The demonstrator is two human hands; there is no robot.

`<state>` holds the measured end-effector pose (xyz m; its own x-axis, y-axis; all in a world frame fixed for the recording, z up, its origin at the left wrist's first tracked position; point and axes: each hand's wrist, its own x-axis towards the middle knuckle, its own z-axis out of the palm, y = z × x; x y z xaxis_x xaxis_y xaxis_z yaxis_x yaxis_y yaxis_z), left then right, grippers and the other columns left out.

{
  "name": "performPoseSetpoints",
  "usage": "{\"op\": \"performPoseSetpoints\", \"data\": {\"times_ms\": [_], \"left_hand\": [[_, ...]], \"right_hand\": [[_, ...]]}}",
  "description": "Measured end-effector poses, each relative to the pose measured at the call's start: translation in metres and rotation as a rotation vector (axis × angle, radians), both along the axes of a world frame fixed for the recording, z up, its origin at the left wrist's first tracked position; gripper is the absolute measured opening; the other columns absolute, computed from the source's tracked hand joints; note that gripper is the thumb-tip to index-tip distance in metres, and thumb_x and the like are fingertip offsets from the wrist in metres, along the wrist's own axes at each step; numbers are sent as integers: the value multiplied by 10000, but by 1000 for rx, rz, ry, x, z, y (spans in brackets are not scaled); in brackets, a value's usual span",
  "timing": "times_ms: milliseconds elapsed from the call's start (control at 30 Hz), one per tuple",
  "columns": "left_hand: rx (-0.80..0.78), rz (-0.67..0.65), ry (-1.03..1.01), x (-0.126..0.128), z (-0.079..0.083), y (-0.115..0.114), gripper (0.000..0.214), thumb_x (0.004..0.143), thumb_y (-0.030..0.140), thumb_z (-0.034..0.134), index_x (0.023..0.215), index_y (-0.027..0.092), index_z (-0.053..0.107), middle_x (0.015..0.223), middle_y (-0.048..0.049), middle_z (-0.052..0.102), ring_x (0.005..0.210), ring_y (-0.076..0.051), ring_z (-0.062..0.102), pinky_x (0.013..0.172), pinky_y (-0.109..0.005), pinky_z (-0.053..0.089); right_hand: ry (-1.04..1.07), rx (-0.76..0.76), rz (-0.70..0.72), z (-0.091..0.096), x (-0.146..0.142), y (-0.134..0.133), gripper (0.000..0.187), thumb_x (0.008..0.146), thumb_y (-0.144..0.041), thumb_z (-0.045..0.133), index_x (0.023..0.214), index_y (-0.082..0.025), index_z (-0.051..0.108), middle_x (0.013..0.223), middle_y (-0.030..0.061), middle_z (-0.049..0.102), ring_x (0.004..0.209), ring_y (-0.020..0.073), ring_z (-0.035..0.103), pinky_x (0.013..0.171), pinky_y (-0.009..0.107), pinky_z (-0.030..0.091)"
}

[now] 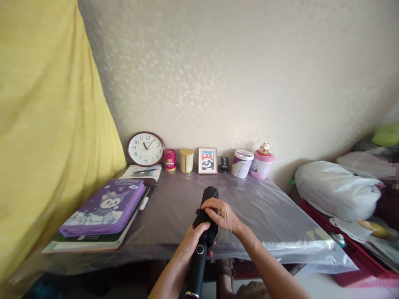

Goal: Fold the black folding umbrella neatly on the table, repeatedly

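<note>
A folded black umbrella (209, 193) points away from me over the front edge of the table, its handle with a round button toward me. My left hand (197, 238) wraps around it just above the handle, thumb on top and fingertips showing on the far side. Higher up, my right hand (222, 214) rests on the folded cloth with bent fingers, thumb and fingertips pressed near a small strap sticking out to the left. Whether the strap is pinched between them is hard to see.
A purple zip case (106, 205) lies on books at the left, beside a yellow curtain (46, 104). Along the wall stand a clock (146, 149), a pink tin (170, 160), a yellow tin (186, 160), a panda picture (207, 160) and tubs (242, 163). Bags (336, 189) fill the right.
</note>
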<state>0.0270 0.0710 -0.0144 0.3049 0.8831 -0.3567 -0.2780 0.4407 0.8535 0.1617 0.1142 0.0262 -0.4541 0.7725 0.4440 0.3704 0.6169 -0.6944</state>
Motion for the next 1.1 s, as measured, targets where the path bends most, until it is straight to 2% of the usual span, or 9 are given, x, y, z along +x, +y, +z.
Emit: {"op": "performPoseSetpoints", "data": {"times_ms": [233, 400, 500, 667, 767, 833, 933, 1000, 1100], "left_hand": [[25, 1, 40, 0, 2, -3, 483, 685, 435, 602, 1053, 140, 494, 589, 2, 591, 507, -160, 593, 366, -231, 452], [62, -10, 89, 1, 4, -3, 610, 646, 440, 640, 1172, 190, 456, 615, 21, 598, 514, -167, 604, 362, -221, 441], [121, 27, 177, 2, 4, -2, 611, 658, 410, 623, 1204, 208, 437, 605, 30, 579, 490, -160, 593, 349, -210, 427], [218, 89, 339, -3, 3, 3, 558, 696, 369, 584, 1223, 250, 444, 640, 36, 566, 429, -120, 532, 346, -213, 417], [300, 104, 419, -8, -4, 6, 623, 717, 369, 577, 1300, 261, 384, 663, 28, 596, 427, -115, 519, 418, -246, 449], [377, 120, 507, -10, -11, 7, 721, 713, 349, 590, 1364, 222, 308, 745, -12, 646, 545, -159, 586, 558, -291, 490], [499, 100, 674, -11, -19, 6, 802, 711, 312, 592, 1409, 171, 222, 1010, -96, 653, 890, -230, 619, 797, -319, 453], [556, 68, 798, -10, -20, 4, 781, 724, 291, 573, 1411, 173, 220, 1117, -121, 613, 1015, -252, 580, 862, -319, 414], [599, 35, 1008, -9, -16, -1, 730, 753, 265, 535, 1408, 190, 224, 1131, -131, 591, 1016, -263, 578, 848, -318, 403]], "right_hand": [[39, -131, -30, -8, 5, 3, 283, 703, -241, 636, 983, -256, 676, 842, 1, 634, 646, 113, 527, 618, 229, 443], [193, -207, 2, -10, 10, 5, 100, 691, -288, 667, 758, -229, 713, 838, 19, 625, 739, 133, 556, 669, 236, 453], [342, -279, -43, -9, 15, 7, 123, 693, -323, 669, 741, -217, 708, 847, 18, 626, 711, 126, 552, 642, 231, 451], [432, -412, -107, 0, 22, 3, 173, 689, -343, 669, 641, -177, 682, 594, -25, 579, 585, 99, 496, 627, 214, 427], [451, -450, -86, 4, 21, -1, 182, 668, -357, 684, 635, -178, 683, 640, -13, 610, 636, 118, 528, 674, 233, 447], [433, -447, -58, 3, 18, -2, 179, 676, -363, 677, 666, -185, 694, 676, -6, 622, 663, 127, 544, 691, 243, 459], [366, -409, -7, -2, 13, -3, 176, 695, -361, 661, 705, -191, 703, 738, 7, 640, 674, 127, 552, 699, 250, 472], [332, -395, 43, -6, 11, -2, 180, 709, -361, 646, 727, -192, 703, 849, 22, 659, 667, 120, 554, 692, 257, 482], [304, -406, 112, -10, 10, -2, 194, 730, -358, 627, 792, -191, 703, 932, 33, 660, 657, 113, 554, 675, 263, 487]]}}
